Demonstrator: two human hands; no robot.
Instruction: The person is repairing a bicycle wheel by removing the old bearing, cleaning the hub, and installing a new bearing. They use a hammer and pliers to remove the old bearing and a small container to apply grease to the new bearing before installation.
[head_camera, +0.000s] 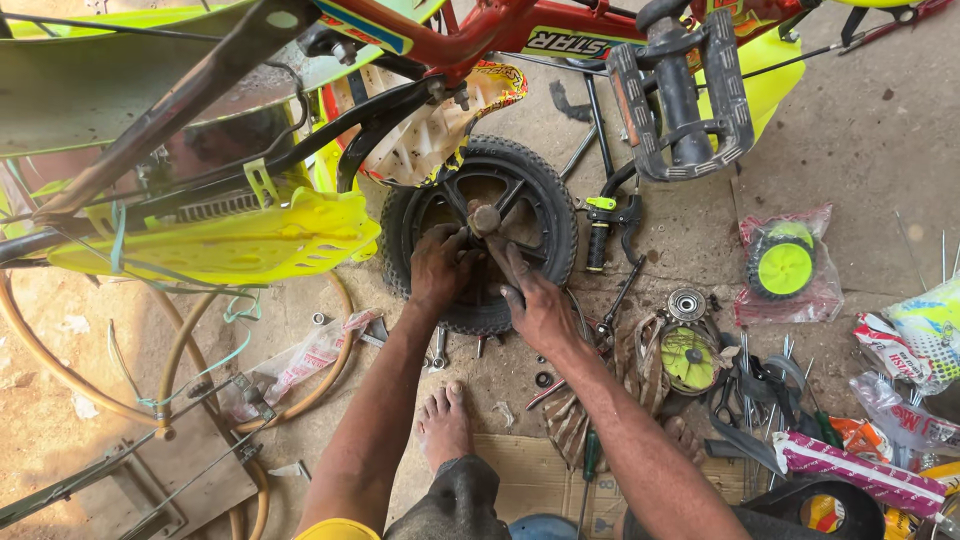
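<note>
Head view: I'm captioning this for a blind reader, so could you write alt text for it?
Seen from above, a person's left hand and right hand grip the hub of a small black bicycle wheel lying on a concrete floor. A red bicycle frame, a pedal and scattered tools surround it.

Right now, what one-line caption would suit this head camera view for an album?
Both hands, left hand and right hand, grip the hub of a small black wheel on the floor beside an upturned red bicycle.

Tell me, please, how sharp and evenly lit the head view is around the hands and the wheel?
Head view: soft daylight, no glare; the left hand, right hand and black wheel are sharp; the pedal looms large near the lens; the edges bow slightly.
</note>
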